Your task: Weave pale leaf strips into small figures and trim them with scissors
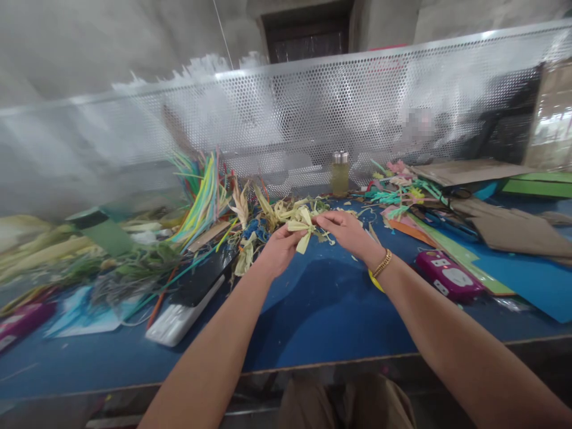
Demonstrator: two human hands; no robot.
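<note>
Centre frame: husk-strip bow (300,227) lies crosswise between the hands, left hand (279,249) pinching its left loop, right hand (346,233) its right (fingers closed; tails hang down).

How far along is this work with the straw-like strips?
It looks about midway. Apparently done: small coloured folded pieces lie at the back right of the blue table, with pale knotted ones further in. In hand: the left hand and right hand both pinch a pale yellow bow of strips. Left to do: a bundle of long coloured strips at the back left looks unused.
</note>
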